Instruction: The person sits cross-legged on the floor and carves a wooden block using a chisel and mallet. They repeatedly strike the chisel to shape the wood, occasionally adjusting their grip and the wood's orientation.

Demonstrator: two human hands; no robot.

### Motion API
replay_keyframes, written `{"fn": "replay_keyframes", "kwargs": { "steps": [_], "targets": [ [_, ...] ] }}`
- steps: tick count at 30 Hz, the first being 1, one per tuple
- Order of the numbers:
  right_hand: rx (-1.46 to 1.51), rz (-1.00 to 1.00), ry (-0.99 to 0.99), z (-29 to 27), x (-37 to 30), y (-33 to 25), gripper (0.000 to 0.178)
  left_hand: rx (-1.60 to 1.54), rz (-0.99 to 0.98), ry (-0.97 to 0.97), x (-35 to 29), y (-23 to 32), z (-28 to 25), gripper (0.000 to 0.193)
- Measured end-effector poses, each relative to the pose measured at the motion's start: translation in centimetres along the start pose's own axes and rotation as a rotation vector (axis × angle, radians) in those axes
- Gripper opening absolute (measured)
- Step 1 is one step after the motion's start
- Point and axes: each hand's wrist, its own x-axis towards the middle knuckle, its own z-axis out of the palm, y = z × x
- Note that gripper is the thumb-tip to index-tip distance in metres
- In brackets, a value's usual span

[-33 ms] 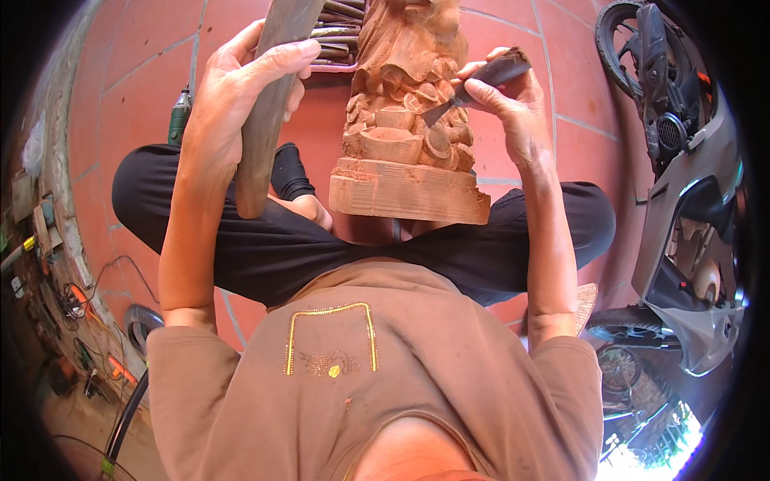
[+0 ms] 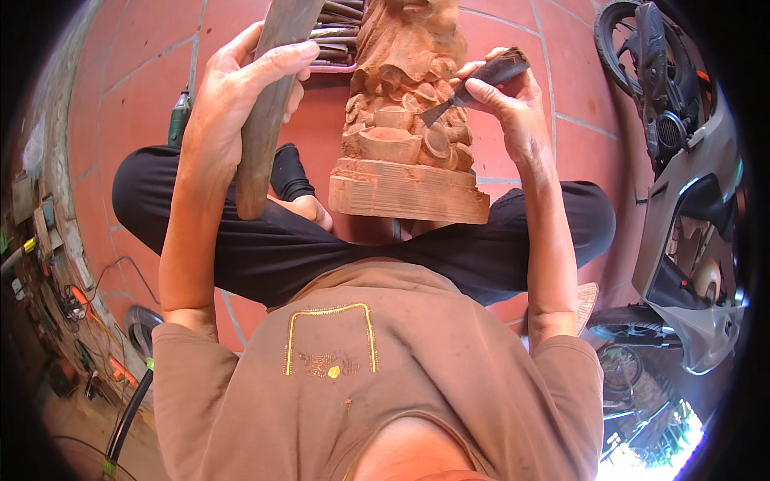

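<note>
A reddish-brown wood carving (image 2: 391,146) stands between my folded legs on a ridged block base, with rounded lumps and bowl shapes cut into it. My left hand (image 2: 245,88) is wrapped round a long flat wooden bat (image 2: 265,144), held upright to the left of the carving. In my right hand (image 2: 513,104) is a wood chisel (image 2: 499,69) with a dark handle, gripped between thumb and fingers. Its flat blade slants down to the left over the carving's lumpy middle; whether the edge touches the wood I cannot tell.
Behind the carving, a pink-edged tray (image 2: 333,69) holds several carving tools. A green rotary tool (image 2: 179,116) stands on the red tiled floor to the left. On the right is a grey and black motorbike (image 2: 682,192). Cables and clutter (image 2: 72,321) line the left wall.
</note>
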Motion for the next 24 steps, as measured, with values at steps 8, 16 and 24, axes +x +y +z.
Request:
{"fn": "replay_keyframes", "kwargs": {
  "steps": [8,16,24],
  "targets": [
    [0.025,-0.060,0.062,-2.0,-0.2,0.1,0.039,0.027,0.019,0.012,-0.2,-0.1,0.0,0.033],
    [-0.183,-0.084,0.067,-4.6,-0.2,2.5,0.041,0.071,-0.010,-0.012,-0.1,-0.3,0.2,0.036],
    [0.113,-0.082,0.083,-2.2,-1.3,2.0,0.038,0.056,-0.002,-0.014,0.0,-0.2,1.0,0.032]
  ]
}}
